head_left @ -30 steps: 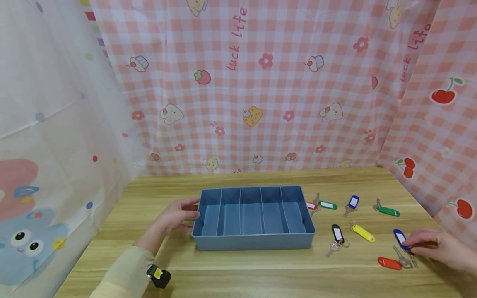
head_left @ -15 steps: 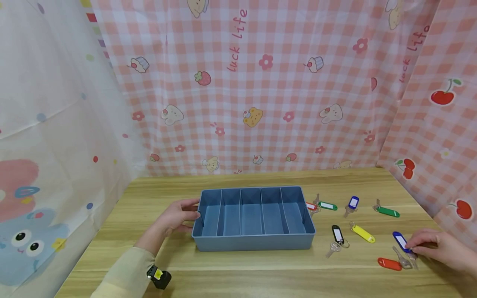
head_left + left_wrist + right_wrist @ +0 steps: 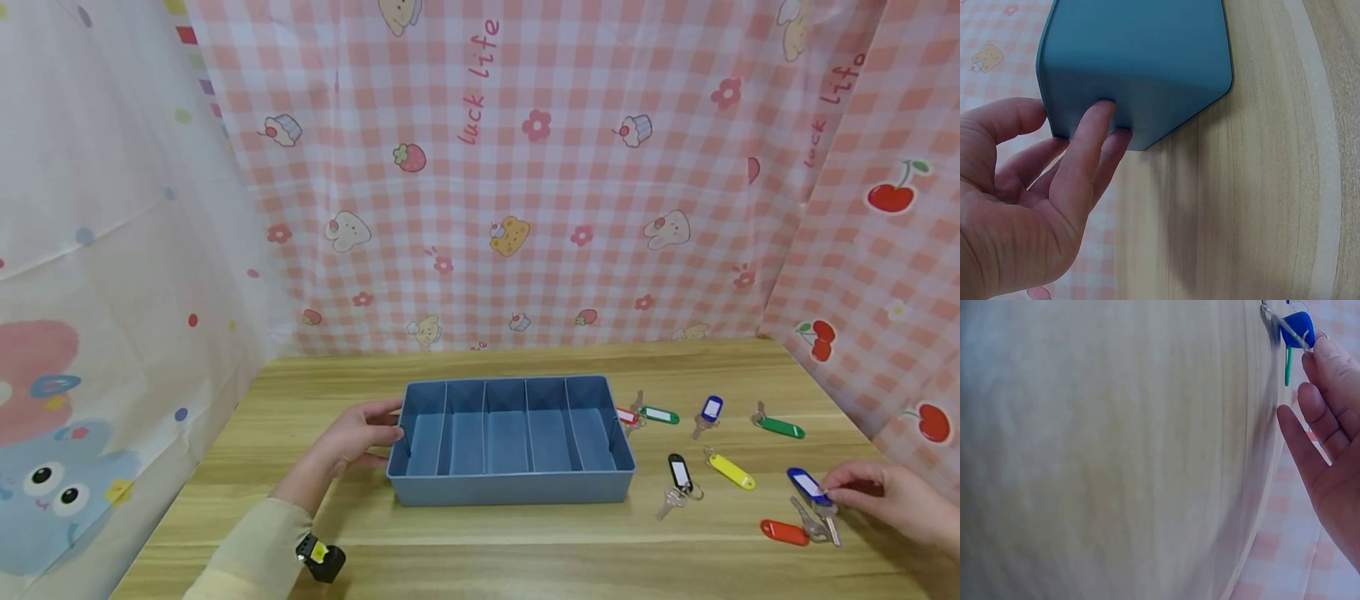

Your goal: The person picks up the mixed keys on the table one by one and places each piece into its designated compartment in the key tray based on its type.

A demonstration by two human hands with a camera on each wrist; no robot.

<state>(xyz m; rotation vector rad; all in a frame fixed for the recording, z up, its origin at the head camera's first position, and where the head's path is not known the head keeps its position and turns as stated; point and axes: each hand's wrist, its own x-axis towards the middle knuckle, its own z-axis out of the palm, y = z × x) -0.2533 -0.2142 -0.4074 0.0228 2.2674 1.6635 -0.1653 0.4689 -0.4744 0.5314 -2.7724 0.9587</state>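
Observation:
A blue-grey box [image 3: 510,488] with several compartments stands on the table. At its left end wall my left hand [image 3: 360,435] holds on, the thumb at the rim and the other fingertips against the outer wall, as the left wrist view shows the box [image 3: 1141,56] closely. My right hand [image 3: 885,496] pinches the ring end of a blue key tag [image 3: 806,483] between thumb and forefinger; its key [image 3: 831,527] hangs below. In the right wrist view the blue tag [image 3: 1299,330] is at the fingertips, the other fingers loosely spread. Beneath it lies a red key tag [image 3: 784,532] with its key.
Key tags with keys lie right of the box: black [image 3: 679,472], yellow [image 3: 731,471], green [image 3: 780,427], another blue [image 3: 712,408], another green [image 3: 660,414] and a red one [image 3: 627,415] partly hidden by the box. A checked cloth [image 3: 570,183] hangs behind the table [image 3: 450,542].
My right hand has shifted slightly, and the blue key tag has tilted flatter and leftward, its key now swung into clearer view. The left hand and box stay put.

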